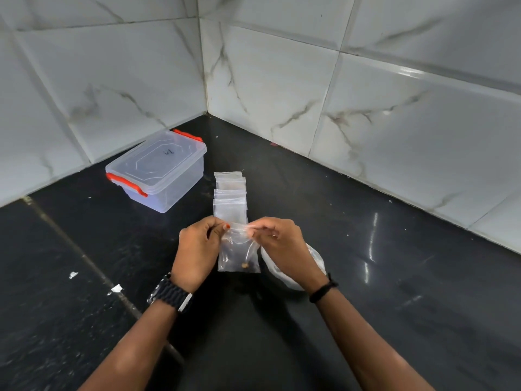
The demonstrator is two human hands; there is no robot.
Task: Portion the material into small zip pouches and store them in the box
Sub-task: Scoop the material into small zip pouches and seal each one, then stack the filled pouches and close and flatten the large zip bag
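A small clear zip pouch (238,256) hangs upright above the black counter, with a few brown bits at its bottom. My left hand (197,249) pinches its top left corner and my right hand (279,244) pinches its top right edge at the zip strip. Behind it a row of several more clear pouches (229,194) lies overlapping on the counter. The clear plastic box (158,172) with orange latches stands at the back left, its lid on. A white plastic bag (287,275) lies under my right wrist, mostly hidden.
The black stone counter (394,292) meets white marble-tile walls (282,80) in a corner behind the box. Small white scraps (74,275) lie on the counter's left part. A grout seam (70,241) runs diagonally across the left side.
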